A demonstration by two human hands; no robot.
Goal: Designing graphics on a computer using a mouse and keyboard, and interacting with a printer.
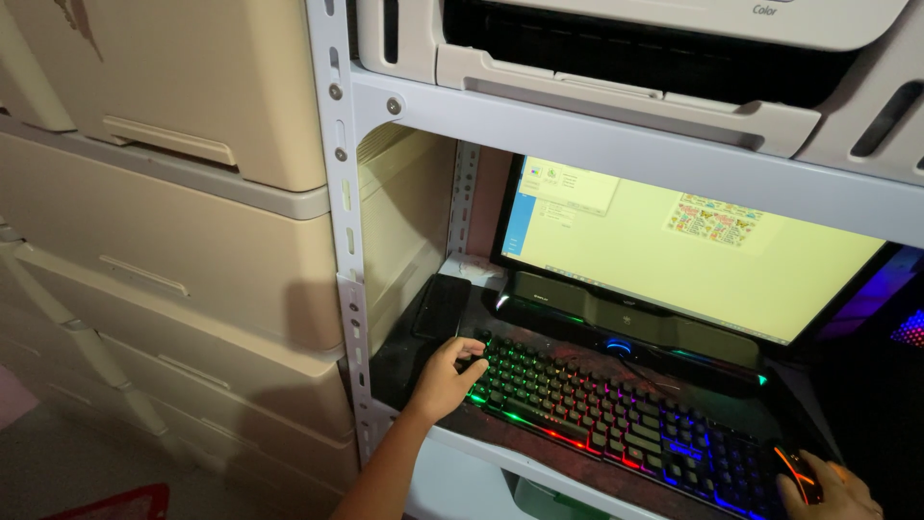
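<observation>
**Two hands at a backlit keyboard on a metal rack shelf**

A person's right hand (835, 493), at the bottom edge of the view, lies curled over a dark computer mouse (799, 474) with an orange glowing stripe, its grip wrapped loosely round the body. The left hand (445, 377) rests on the near-left corner of a rainbow-lit keyboard (616, 420), fingers bent onto the end keys, clasping nothing. The keyboard lies slantwise along the rack shelf (500, 460), just in front of a black speaker bar (626, 323). A dark phone (441, 306) lies flat left of the bar, just beyond the left hand. Behind stands a monitor (674, 250) showing a pale yellow window, and a white printer (654, 58) sits on the shelf above. Cream plastic drawers (173, 241) fill the left. The mouse sits close to the shelf's front edge; a wide sweep could likely carry it off. The left wrist, if it swung back, might nudge the phone.
</observation>
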